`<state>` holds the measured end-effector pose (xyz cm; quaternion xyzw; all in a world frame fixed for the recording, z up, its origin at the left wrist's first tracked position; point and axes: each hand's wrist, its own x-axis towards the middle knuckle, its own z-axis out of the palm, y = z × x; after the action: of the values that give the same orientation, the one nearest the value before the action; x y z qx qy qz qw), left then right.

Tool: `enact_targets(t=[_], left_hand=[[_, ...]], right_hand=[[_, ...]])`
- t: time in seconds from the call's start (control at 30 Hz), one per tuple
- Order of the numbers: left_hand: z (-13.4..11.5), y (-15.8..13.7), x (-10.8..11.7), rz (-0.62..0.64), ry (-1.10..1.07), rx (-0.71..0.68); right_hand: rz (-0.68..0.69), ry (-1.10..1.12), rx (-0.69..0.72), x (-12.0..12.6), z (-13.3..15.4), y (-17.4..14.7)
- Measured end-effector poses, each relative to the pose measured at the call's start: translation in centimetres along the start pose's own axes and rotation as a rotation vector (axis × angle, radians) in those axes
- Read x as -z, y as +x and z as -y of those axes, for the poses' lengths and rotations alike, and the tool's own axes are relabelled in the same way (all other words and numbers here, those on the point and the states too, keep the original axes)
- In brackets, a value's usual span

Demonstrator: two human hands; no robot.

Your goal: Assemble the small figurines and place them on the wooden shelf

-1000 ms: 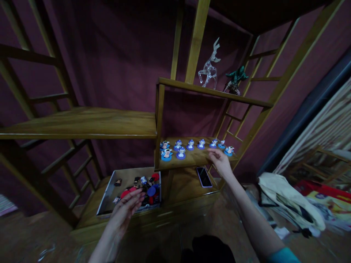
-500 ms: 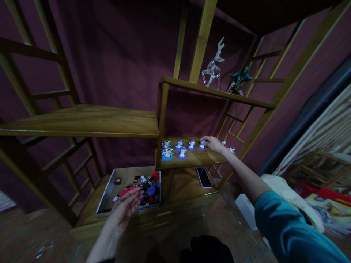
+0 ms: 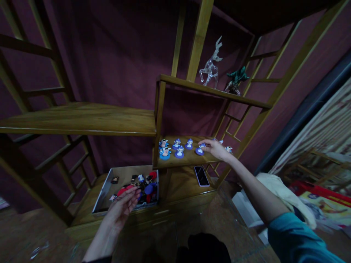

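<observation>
My right hand (image 3: 215,149) reaches over the small shelf with its fingers closed on a purple-and-white figurine (image 3: 200,149) on a round purple base. Left of it stand similar purple figurines, one at the back (image 3: 189,144) and one nearer the front edge (image 3: 179,152). Two figurines on blue bases, including the front blue one (image 3: 165,153), are at the shelf's left end. More figurines (image 3: 228,149) show partly behind my right hand and wrist. My left hand (image 3: 123,206) hovers palm up at the front of a shallow box (image 3: 102,197), fingers loosely extended, nothing visible in it.
The box holds jumbled red, blue and black small pieces (image 3: 149,189). A phone (image 3: 201,176) lies on the lower board. Above stand a clear deer statuette (image 3: 211,67) and a green figure (image 3: 236,80). A wooden post (image 3: 159,124) divides the shelves. White bag and boxes sit right.
My right hand has brought the purple figurine slightly forward, toward the shelf's front edge. My left hand stays by the box. The view has shifted a little.
</observation>
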<state>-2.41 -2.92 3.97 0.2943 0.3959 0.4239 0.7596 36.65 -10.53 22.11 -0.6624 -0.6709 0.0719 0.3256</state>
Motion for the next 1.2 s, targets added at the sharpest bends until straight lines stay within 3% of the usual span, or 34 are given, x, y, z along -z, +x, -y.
enact_targets(t=[0.27, 0.63, 0.83, 1.07, 1.13, 1.2], left_hand=[[-0.1, -0.1, -0.3, -0.022, -0.003, 0.014], [-0.3, -0.1, -0.1, -0.009, -0.036, 0.026], [-0.3, -0.3, -0.2, -0.006, -0.036, 0.012], [-1.0, -0.7, -0.4, -0.039, -0.06, 0.029], [-1.1, -0.7, -0.4, -0.053, -0.068, 0.033], [-1.2, -0.7, -0.3, -0.073, -0.086, 0.036]], right_hand=[[0.019, -0.129, 0.134, -2.2, 2.1, 0.3], [0.038, -0.083, 0.112, -2.8, 1.6, 0.2], [0.04, 0.019, 0.02, -2.6, 1.7, -0.3], [-0.304, 0.205, -0.029, -2.7, 4.4, -5.6], [-0.287, 0.319, -0.072, -4.6, 5.8, -7.7], [-0.156, 0.469, -0.122, -7.7, 6.9, -9.4]])
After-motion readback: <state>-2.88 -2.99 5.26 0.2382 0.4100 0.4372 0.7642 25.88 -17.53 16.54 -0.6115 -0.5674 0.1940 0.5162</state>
